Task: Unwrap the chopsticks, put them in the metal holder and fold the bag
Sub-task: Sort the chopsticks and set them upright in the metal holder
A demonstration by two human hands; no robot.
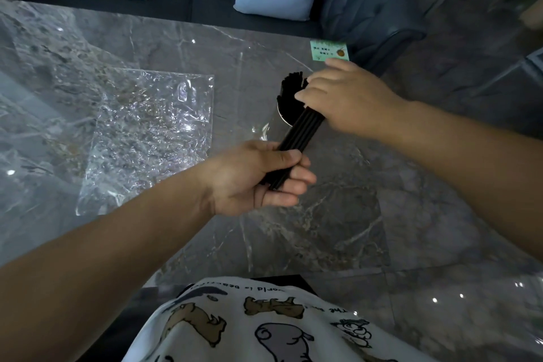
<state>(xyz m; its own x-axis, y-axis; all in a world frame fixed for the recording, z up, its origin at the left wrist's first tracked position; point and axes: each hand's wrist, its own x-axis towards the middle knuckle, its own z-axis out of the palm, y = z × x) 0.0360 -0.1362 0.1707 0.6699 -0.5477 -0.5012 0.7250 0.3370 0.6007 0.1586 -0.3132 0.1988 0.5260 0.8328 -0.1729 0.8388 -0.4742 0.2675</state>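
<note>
The grey marbled bench (323,229) carries everything, and the metal holder (282,114) serves as the landmark: only a bright arc of its rim shows, since dark chopsticks already standing in it and the bundle in front hide the rest.

Well to the left of the holder lies the clear plastic bag (147,138), flat, crinkled and unfolded, with nothing in it that can be seen. Just beyond the holder, to its right, a small green card (329,50) rests on the bench.

A bundle of black chopsticks (296,135) slants from in front of the holder up to its mouth. The left hand (258,176) makes a closed grip round the near end of the bundle, thumb over the top and fingers curled beneath. The right hand (346,100) sits at the holder's right side, fingers bent over the far end of the bundle, gripping it where it meets the sticks already standing.

The step in hand seems to be loading: unwrapping looks done. The next move likely calls for tipping the bundle upright, guiding its ends inside the rim and releasing both grips; then the bag remains to be folded.
</note>
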